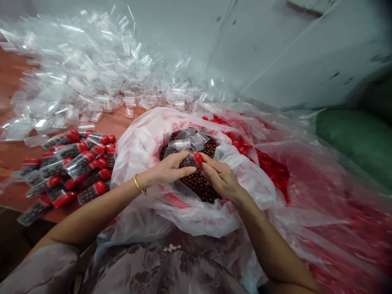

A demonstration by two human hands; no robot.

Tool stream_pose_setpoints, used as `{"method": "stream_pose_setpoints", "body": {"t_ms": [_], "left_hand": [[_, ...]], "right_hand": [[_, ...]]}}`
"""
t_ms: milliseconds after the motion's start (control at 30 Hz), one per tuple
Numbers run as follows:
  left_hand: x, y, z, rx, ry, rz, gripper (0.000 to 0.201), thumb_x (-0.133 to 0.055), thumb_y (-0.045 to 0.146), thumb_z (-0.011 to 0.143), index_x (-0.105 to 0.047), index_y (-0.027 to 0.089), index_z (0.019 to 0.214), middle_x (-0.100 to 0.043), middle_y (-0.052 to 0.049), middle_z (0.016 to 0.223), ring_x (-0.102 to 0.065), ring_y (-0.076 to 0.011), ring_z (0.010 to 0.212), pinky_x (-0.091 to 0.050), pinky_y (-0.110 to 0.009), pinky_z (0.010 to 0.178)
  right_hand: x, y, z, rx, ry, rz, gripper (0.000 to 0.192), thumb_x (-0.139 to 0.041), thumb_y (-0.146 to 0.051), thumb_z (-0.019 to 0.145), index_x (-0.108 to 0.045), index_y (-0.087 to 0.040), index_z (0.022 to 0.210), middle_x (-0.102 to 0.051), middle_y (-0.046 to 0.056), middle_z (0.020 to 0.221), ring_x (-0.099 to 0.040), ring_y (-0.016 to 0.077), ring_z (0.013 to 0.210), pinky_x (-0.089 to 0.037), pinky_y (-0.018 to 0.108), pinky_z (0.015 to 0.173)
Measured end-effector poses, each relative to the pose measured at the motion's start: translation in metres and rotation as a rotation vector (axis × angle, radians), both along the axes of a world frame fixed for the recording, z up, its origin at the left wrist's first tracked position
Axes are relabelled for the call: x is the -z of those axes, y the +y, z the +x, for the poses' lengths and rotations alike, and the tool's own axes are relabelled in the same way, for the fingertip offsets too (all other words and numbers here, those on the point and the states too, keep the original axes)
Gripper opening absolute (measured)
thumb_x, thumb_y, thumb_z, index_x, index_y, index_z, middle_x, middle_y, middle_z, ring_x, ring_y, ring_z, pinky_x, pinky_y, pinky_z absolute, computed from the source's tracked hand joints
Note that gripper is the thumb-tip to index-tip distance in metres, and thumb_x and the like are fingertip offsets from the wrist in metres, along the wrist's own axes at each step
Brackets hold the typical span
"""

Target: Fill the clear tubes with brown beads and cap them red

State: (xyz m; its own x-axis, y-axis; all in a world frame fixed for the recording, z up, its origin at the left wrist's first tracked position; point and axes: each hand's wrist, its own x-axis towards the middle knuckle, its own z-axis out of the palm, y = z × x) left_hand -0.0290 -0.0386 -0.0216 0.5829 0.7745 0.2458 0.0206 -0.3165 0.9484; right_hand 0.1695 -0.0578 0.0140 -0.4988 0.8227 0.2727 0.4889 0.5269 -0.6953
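Both hands meet over the big open clear plastic bag of small dark brown beads (199,183). Left hand (168,168) has its fingers curled and pinches one end of a small clear plastic packet with brown beads and a red piece inside (191,160). Right hand (221,176) has its fingers bent too and pinches the other end, where the red piece is. So both hands are closed on the small packet, which sits just above the brown beads, in the middle of the bag's mouth.

A thin gold bangle (140,185) goes round the left wrist.

At the far side of the brown beads, inside the same bag, lie a few empty little clear packets (186,141). Just to the right of the brown bead bag there is another clear plastic bag full of red pieces (272,167); the two bags touch.

Left of the brown bead bag, on the reddish-brown table (14,149), lies a heap of filled packets with brown beads and red pieces (72,163). They lie across each other. Behind that heap, and further from the brown bead bag, a huge pile of empty clear little bags (88,69) spreads over the table.

Far to the right of the bag, something green (358,141) shows, but it is too blurry to tell what it is.

Below the bag, near the person, is cloth with a dark flower print (147,269).
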Motion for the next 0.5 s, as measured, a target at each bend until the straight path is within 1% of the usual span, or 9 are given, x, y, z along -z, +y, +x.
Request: {"method": "stream_pose_setpoints", "body": {"t_ms": [100,133,167,200,267,333,367,433,500], "left_hand": [[-0.003,0.000,0.001,0.022,-0.002,0.014,0.030,-0.055,0.042,0.087,-0.054,0.013,0.094,-0.056,-0.003,0.085,-0.050,-0.0143,0.077,-0.043,-0.027,0.071],[-0.003,-0.001,0.001,0.032,-0.011,0.015,0.030,-0.056,0.042,0.086,-0.054,0.013,0.094,-0.055,-0.002,0.084,-0.049,-0.0139,0.076,-0.042,-0.027,0.070],[-0.003,-0.001,0.001,0.034,-0.019,0.013,0.030,-0.056,0.042,0.086,-0.054,0.013,0.094,-0.055,-0.002,0.084,-0.049,-0.0136,0.075,-0.042,-0.027,0.070],[-0.003,-0.001,0.001,0.028,-0.024,0.011,0.031,-0.056,0.042,0.086,-0.054,0.013,0.095,-0.055,-0.002,0.084,-0.048,-0.0135,0.075,-0.042,-0.027,0.070],[-0.003,-0.002,0.001,0.006,-0.022,0.004,0.031,-0.057,0.042,0.085,-0.054,0.013,0.096,-0.054,-0.002,0.084,-0.048,-0.0134,0.075,-0.041,-0.027,0.069],[-0.003,-0.002,0.001,0.008,-0.024,-0.018,0.031,-0.057,0.042,0.085,-0.054,0.013,0.094,-0.053,-0.001,0.082,-0.046,-0.0126,0.073,-0.040,-0.026,0.066],[-0.002,-0.002,0.001,0.024,-0.027,-0.036,0.030,-0.057,0.043,0.085,-0.053,0.014,0.092,-0.051,-0.001,0.080,-0.045,-0.0119,0.071,-0.039,-0.025,0.064],[-0.002,-0.003,0.001,0.069,-0.026,-0.081,0.030,-0.056,0.044,0.086,-0.052,0.014,0.090,-0.048,0.001,0.075,-0.043,-0.0107,0.067,-0.037,-0.024,0.060],[-0.002,-0.003,0.002,0.097,-0.010,-0.096,0.029,-0.054,0.043,0.087,-0.052,0.015,0.091,-0.048,0.002,0.074,-0.043,-0.0104,0.066,-0.037,-0.023,0.059]], "right_hand": [[0.006,-0.005,-0.003,0.074,0.090,-0.151,0.047,-0.037,-0.043,0.097,-0.060,-0.014,0.126,-0.051,-0.004,0.057,-0.045,0.0102,0.046,-0.041,0.023,0.047],[0.006,-0.006,-0.004,0.092,0.102,-0.189,0.048,-0.036,-0.044,0.097,-0.060,-0.014,0.126,-0.046,-0.005,0.053,-0.041,0.0098,0.043,-0.038,0.023,0.043],[0.005,-0.007,-0.006,0.103,0.097,-0.194,0.048,-0.036,-0.045,0.097,-0.061,-0.015,0.125,-0.046,-0.005,0.052,-0.041,0.0103,0.043,-0.038,0.023,0.042],[0.003,-0.007,-0.007,0.107,0.075,-0.163,0.047,-0.036,-0.044,0.097,-0.062,-0.016,0.123,-0.050,-0.003,0.054,-0.046,0.0115,0.045,-0.041,0.024,0.045],[-0.001,-0.006,-0.008,0.092,-0.004,-0.038,0.044,-0.037,-0.043,0.097,-0.065,-0.018,0.119,-0.064,0.003,0.070,-0.060,0.0157,0.061,-0.051,0.028,0.059],[-0.005,-0.005,-0.006,0.044,-0.078,0.061,0.041,-0.037,-0.040,0.097,-0.066,-0.019,0.118,-0.071,0.008,0.090,-0.067,0.0191,0.080,-0.055,0.031,0.075],[-0.007,-0.004,-0.004,0.015,-0.109,0.074,0.041,-0.036,-0.038,0.097,-0.065,-0.020,0.118,-0.072,0.008,0.096,-0.068,0.0197,0.085,-0.055,0.031,0.078],[-0.010,-0.004,0.000,-0.030,-0.165,0.059,0.041,-0.034,-0.035,0.098,-0.064,-0.021,0.120,-0.073,0.008,0.102,-0.069,0.0201,0.091,-0.055,0.031,0.081],[-0.011,-0.005,0.004,-0.040,-0.216,0.048,0.041,-0.033,-0.034,0.098,-0.063,-0.021,0.122,-0.073,0.008,0.104,-0.070,0.0207,0.090,-0.056,0.032,0.079]]}}
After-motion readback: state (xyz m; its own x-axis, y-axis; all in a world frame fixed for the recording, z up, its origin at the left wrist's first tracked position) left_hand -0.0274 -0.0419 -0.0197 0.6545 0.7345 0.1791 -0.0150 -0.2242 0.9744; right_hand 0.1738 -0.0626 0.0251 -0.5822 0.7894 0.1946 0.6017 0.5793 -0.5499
